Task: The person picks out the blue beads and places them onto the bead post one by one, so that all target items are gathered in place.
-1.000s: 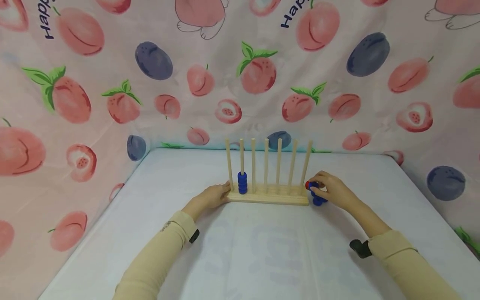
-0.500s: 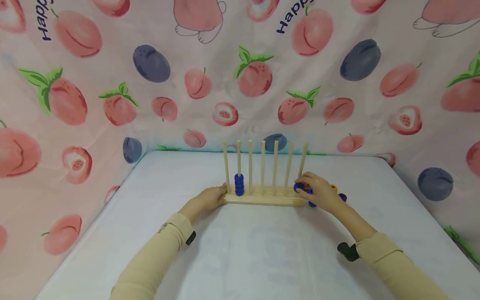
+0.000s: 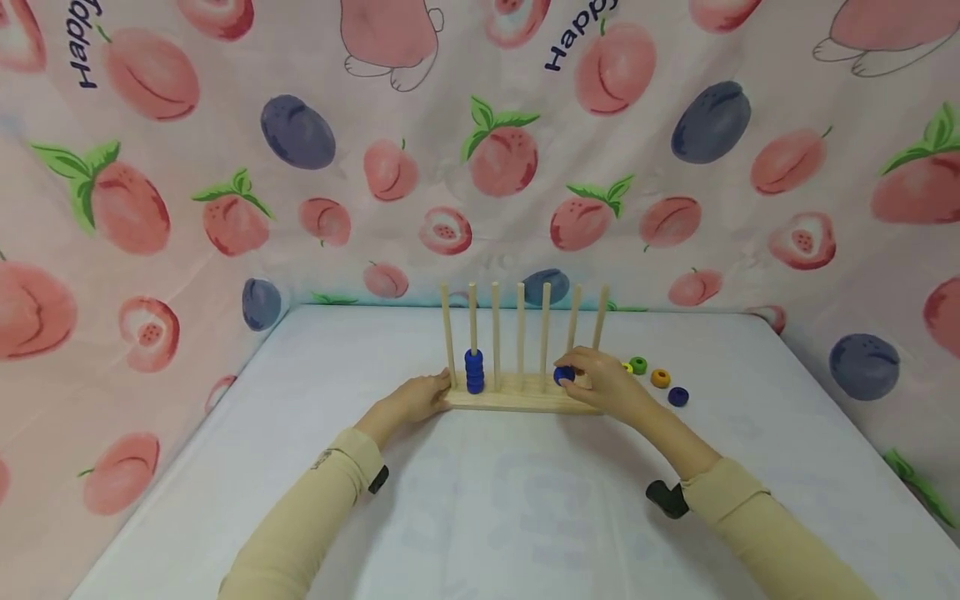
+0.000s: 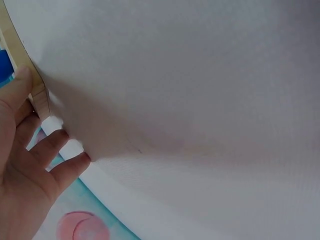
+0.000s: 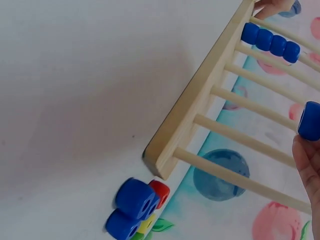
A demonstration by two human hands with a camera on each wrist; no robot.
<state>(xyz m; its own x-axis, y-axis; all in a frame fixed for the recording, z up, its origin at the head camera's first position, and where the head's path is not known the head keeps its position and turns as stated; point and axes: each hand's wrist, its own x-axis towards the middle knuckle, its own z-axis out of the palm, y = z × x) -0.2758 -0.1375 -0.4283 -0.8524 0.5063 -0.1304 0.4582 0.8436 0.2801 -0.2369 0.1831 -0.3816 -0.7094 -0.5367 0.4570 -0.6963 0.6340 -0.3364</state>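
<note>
A wooden rack (image 3: 517, 402) with upright pegs stands on the white table. Several blue beads (image 3: 474, 372) are stacked on its second peg from the left, also visible in the right wrist view as a blue stack (image 5: 270, 41). My left hand (image 3: 408, 401) grips the rack's left end; in the left wrist view its thumb lies on the wooden base (image 4: 21, 47), other fingers spread beside it. My right hand (image 3: 607, 386) pinches a blue bead (image 3: 564, 376) in front of the right-hand pegs. The right wrist view shows that bead (image 5: 310, 121) between the fingertips, off the pegs.
Right of the rack lie loose beads: green (image 3: 638, 365), orange (image 3: 660, 378) and dark blue (image 3: 678, 397). By the rack's right end, the right wrist view shows blue beads (image 5: 134, 196), a red one (image 5: 160, 192) and a yellow one (image 5: 145, 225). A fruit-print cloth hangs behind.
My right hand has moved left from the loose beads to the rack's right-hand pegs, carrying a blue bead. My left hand stays at the rack's left end. The head view has shifted slightly.
</note>
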